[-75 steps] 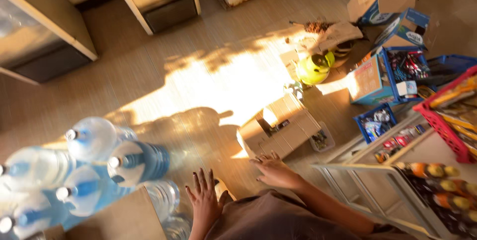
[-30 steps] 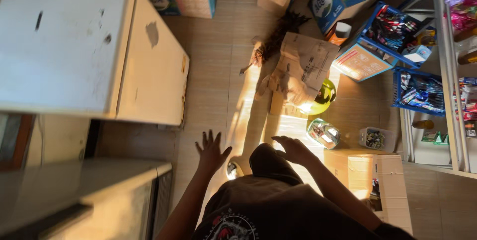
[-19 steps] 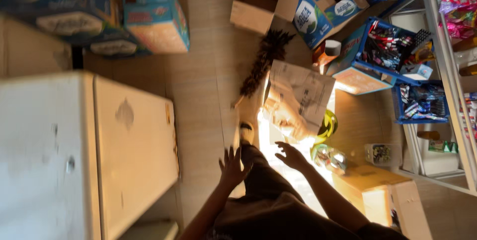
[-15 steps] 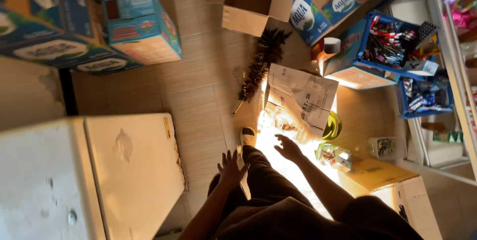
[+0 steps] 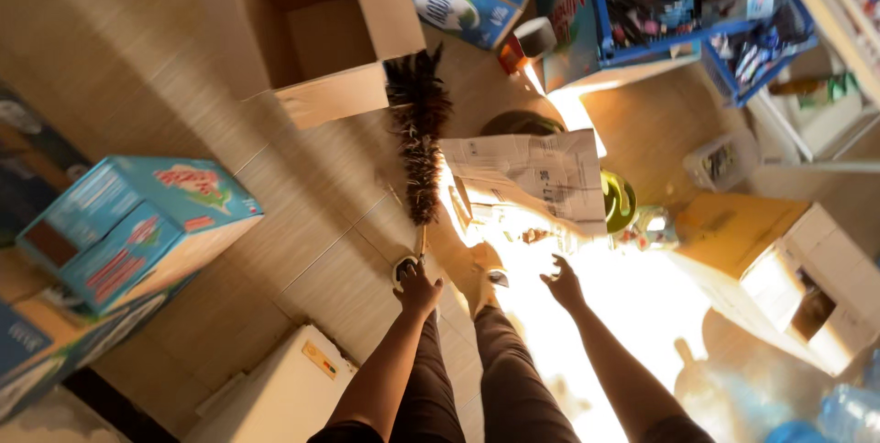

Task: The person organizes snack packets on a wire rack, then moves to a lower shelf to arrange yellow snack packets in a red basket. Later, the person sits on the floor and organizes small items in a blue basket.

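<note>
Counting from largest to smallest, you have one open brown carton (image 5: 316, 35) well beyond your fingers, empty-looking with its flaps spread; one teal printed box (image 5: 137, 227) far off to the left of your left hand (image 5: 418, 289); one flattened sheet of cardboard (image 5: 527, 177) with labels on it, just past your fingertips between both hands; and one feather duster (image 5: 417, 131), which is the thing your left hand reaches. Two blue crates (image 5: 678, 12) of small packets stand well ahead and to the right. The duster lies flat on the tiled floor, its dark brown bushy plume pointing away from you and its thin pale handle running back toward you, ending right at your left fingertips. Your left fingers are curled down over that handle end; whether they have closed on it you cannot tell from here. Your right hand (image 5: 564, 282) hangs over the sunlit patch of floor, fingers loosely spread and gripping nothing, near the cardboard's near edge.
</note>
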